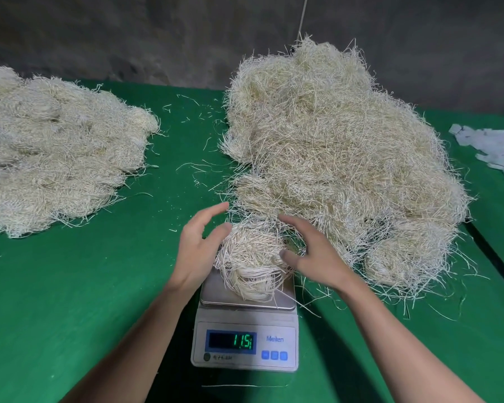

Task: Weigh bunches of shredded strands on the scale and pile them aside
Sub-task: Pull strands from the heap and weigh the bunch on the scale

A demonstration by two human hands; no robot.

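Observation:
A pale bunch of shredded strands (252, 261) lies coiled on the steel pan of a white digital scale (246, 330), whose green display shows lit digits. My left hand (197, 248) hovers just left of the bunch with fingers spread and relaxed, its thumb close to the strands. On the right side of the bunch, my right hand (309, 251) has its fingers loosely curved and its thumb touching the strands. Neither hand grips anything. A big loose heap of strands (341, 158) rises right behind the scale. At the far left lies a flatter pile of bunches (50, 146).
A green cloth (85, 301) covers the table. Stray strands lie scattered between the two piles and around the scale. White crumpled plastic (495, 149) lies at the right edge. A dark wall stands behind the table.

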